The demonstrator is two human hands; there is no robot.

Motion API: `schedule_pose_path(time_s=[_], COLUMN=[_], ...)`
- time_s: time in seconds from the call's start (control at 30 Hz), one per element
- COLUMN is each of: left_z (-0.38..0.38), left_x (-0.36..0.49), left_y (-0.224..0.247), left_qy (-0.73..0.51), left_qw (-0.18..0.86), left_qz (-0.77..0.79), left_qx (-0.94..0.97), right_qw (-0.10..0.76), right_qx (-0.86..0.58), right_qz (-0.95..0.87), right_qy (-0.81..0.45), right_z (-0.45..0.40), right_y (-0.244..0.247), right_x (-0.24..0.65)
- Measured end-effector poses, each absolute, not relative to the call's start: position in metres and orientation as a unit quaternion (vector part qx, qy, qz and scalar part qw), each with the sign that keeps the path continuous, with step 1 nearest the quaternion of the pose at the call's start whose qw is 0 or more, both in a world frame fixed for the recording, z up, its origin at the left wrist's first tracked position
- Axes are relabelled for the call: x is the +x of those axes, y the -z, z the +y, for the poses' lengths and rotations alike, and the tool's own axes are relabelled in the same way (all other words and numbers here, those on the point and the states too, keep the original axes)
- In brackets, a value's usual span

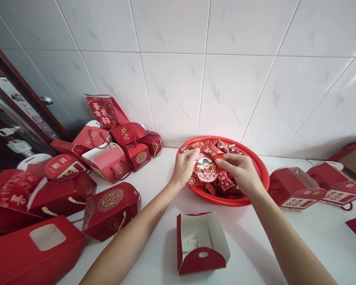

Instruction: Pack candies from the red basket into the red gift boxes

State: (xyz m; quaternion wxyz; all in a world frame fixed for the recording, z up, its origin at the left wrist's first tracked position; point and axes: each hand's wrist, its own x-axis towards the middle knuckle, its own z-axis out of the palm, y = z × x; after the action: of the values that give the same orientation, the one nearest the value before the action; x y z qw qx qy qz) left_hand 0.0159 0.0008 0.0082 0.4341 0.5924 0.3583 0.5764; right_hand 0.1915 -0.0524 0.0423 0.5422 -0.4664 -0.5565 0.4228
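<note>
In perforated oval basket: glossy red packets.

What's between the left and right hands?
A cartoon packet, with red packets in the basket behind it; shows in the head view.

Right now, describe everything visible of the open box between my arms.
The open box looks like card, dark red outside, whitish inside. Its near flap is rounded, with an oval hole; folded tabs show at the bottom. It sits open side up on the white table, in front of the red basket; no contents show; only the table touches it.
</note>
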Motion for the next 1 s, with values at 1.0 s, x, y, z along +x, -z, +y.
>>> schedule_pose_path(time_s=[1.0], left_z=[0.000], left_x=[0.014], left_y=[-0.013], left_qy=[-0.571], left_qw=[0.461], left_qz=[0.349], left_qx=[0.583], right_qw=[0.570], right_qx=[-0.459], right_qz=[-0.566], right_qy=[-0.379], right_z=[-0.049], right_y=[-0.041], right_x=[0.207])
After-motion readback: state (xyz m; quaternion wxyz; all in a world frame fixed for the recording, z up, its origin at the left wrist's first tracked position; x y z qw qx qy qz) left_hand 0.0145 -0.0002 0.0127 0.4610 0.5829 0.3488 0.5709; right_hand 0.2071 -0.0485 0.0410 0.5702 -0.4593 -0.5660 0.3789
